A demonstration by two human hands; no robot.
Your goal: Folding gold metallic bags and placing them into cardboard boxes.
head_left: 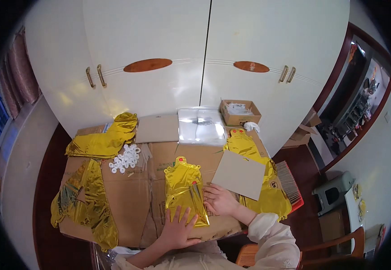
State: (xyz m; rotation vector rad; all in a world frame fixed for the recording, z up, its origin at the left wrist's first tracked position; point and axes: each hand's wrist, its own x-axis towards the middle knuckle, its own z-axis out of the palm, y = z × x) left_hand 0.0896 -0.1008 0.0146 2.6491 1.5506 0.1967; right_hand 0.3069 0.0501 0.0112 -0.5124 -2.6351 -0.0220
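Evidently I was dealing with something light: the shiny gold foil packet with a red-dotted top tab point(181, 186) lay flat near the front edge of a brown cardboard table covering point(128, 193). I judged it soft, slippery and quick to crease, so best taken by its folded side edges, not the thin tab. The left hand point(177, 229) rested on its lower end, fingers spread wide and closed on nothing; the right hand point(221, 200) had its fingers at the right edge, though I couldn't tell whether they pinched it. The covering also bore a heap of small white rings point(125, 158) and, to the right, a square grey card sheet point(240, 173) lying partly over more gold foil point(242, 144). Tall white cabinet doors point(159, 27) rose behind, and a grey-green plastic stool point(333, 193) stood off to the right.
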